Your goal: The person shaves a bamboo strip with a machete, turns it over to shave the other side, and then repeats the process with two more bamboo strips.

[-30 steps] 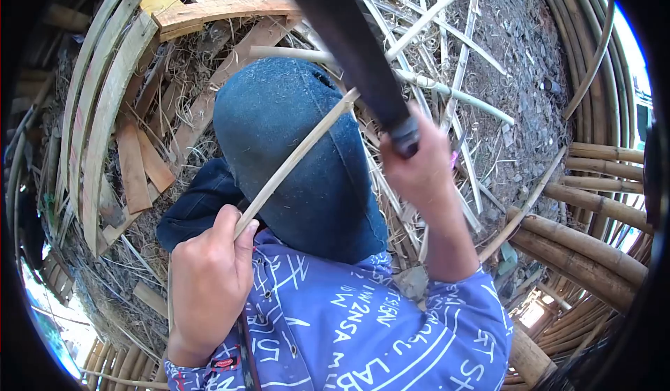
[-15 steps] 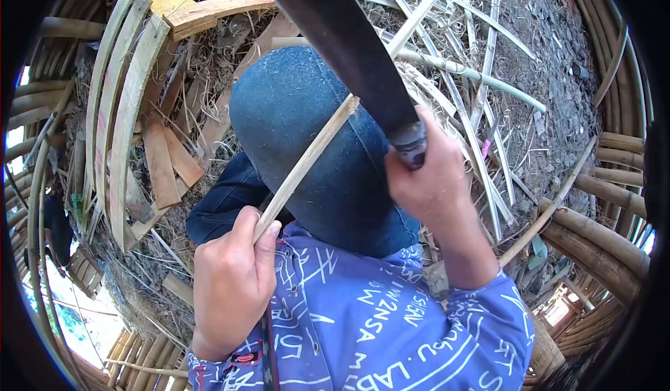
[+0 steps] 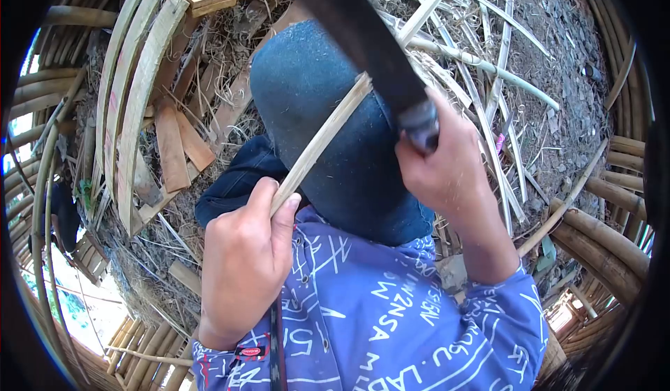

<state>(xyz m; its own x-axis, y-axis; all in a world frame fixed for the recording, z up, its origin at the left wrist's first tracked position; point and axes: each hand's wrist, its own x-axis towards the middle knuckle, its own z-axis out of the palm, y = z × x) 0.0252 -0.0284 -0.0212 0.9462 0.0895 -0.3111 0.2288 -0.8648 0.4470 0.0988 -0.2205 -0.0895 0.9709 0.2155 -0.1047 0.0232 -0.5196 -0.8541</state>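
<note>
A pale split strip (image 3: 324, 136) slants up and to the right across my jeans-covered knee (image 3: 307, 77). Its lower end is held by my left hand (image 3: 248, 262), with the thumb pressed along it. My right hand (image 3: 447, 161) is wrapped round the handle of a large dark blade (image 3: 363, 35). That blade reaches up and left past the top edge of the view, and its flat passes close to the strip's frayed upper end. Whether blade and strip touch, I cannot tell.
Long planks (image 3: 143, 105) lean at the left beside short brown boards (image 3: 171, 147). Thin split strips (image 3: 502, 63) and a greenish pole (image 3: 481, 63) lie on the littered ground to the right. Thick bamboo poles (image 3: 600, 241) form the enclosure's side.
The whole view has shifted slightly, with the knee and both hands appearing further right and the knee a little higher. Both hands keep their holds on the strip and the blade.
</note>
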